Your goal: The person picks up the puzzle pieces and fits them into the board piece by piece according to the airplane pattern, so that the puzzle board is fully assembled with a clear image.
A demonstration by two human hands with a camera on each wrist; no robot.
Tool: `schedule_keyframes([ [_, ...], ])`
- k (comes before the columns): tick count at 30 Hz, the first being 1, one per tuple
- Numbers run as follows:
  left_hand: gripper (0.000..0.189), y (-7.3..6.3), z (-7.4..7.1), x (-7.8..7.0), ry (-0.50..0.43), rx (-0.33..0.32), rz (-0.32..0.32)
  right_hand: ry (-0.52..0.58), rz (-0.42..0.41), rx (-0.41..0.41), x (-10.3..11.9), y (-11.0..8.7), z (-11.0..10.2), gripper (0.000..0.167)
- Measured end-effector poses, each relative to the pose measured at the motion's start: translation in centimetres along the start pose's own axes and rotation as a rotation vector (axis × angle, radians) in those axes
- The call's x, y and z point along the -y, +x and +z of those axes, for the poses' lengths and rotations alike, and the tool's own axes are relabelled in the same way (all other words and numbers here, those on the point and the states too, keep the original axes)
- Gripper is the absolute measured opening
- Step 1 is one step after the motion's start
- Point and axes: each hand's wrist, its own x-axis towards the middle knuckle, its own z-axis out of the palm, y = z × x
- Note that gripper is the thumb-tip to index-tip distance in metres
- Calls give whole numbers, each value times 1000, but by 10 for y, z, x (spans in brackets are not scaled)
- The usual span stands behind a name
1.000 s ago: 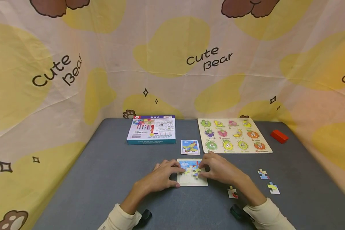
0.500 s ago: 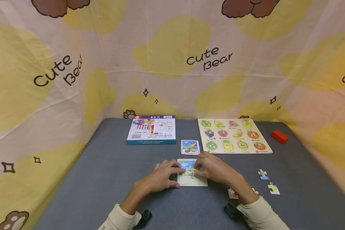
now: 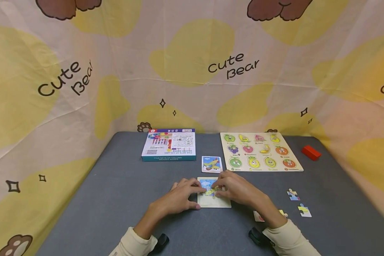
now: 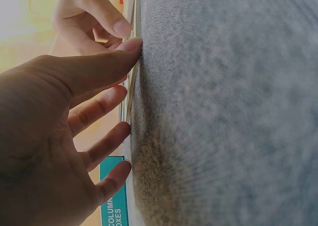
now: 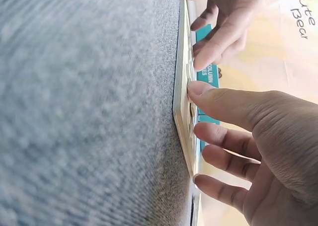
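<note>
A small wooden puzzle board [image 3: 216,203] lies on the table with sky-blue and yellow jigsaw pieces [image 3: 207,183] on its far half. My left hand [image 3: 180,195] rests at its left side, index finger on the pieces and thumb at the near left corner. In the left wrist view that hand [image 4: 64,112] has its fingers spread along the board's edge [image 4: 132,94]. My right hand [image 3: 238,186] pinches a yellow-and-blue jigsaw piece [image 3: 214,195] low on the board, partly hidden by the fingers. The right wrist view has the right thumb pressing down close to the left index finger.
Behind the board lies an airplane picture card [image 3: 212,164]. Further back are a bead-set box [image 3: 169,145] and a fruit puzzle board [image 3: 259,151]. A red block [image 3: 311,152] sits at the far right. Loose jigsaw pieces [image 3: 305,210] lie on the right, some partly behind the right forearm.
My right hand has moved left over the board with the jigsaw piece, bringing it against the pieces by my left index finger. The left hand has stayed in place.
</note>
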Motion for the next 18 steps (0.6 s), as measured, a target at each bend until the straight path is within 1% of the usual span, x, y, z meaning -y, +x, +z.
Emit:
schedule_keyframes([
  [3, 54, 0, 1, 1, -3, 1, 3, -2, -9, 6, 1, 0, 0, 21],
  [12, 54, 1, 1, 3, 1, 6, -2, -7, 17, 26, 3, 2, 1, 21],
  [18, 54, 0, 1, 3, -1, 6, -1, -25, 14, 13, 4, 2, 1, 19],
])
